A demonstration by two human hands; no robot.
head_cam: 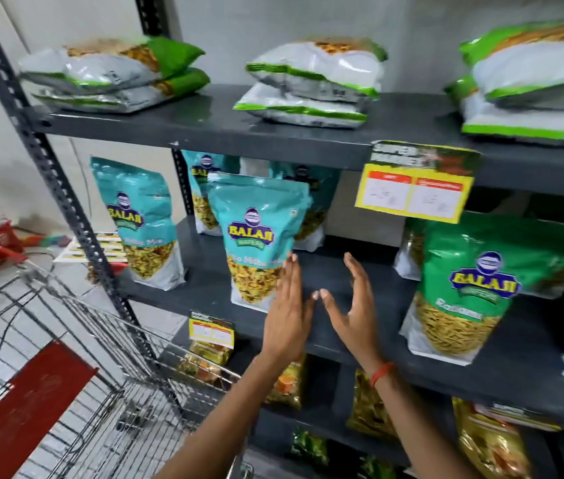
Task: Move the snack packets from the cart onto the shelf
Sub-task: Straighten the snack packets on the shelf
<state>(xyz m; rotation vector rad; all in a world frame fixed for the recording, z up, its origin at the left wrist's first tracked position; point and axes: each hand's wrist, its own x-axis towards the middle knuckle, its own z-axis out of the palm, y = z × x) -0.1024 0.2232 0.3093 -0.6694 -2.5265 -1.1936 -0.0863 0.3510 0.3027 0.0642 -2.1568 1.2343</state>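
- Step in hand, as I judge it: settling a teal snack packet (258, 236) upright on the shelf (342, 271); the left hand (287, 305) lies flat-fingered against its lower right edge.
- The right hand (353, 305) hovers just beside the left, fingers spread, holding nothing.
- Next probably calls for turning back to the cart (83, 357), below-left of both hands; no packets show in it.

On the middle shelf (342, 271) there is a bare stretch between the teal packet (256, 243) and the green packet (463, 292). Both open hands are in this gap: the left hand (287, 316) touches the teal packet, the right hand (353, 312) stays apart from the green packet. Above the gap hangs a yellow price tag (415, 188).
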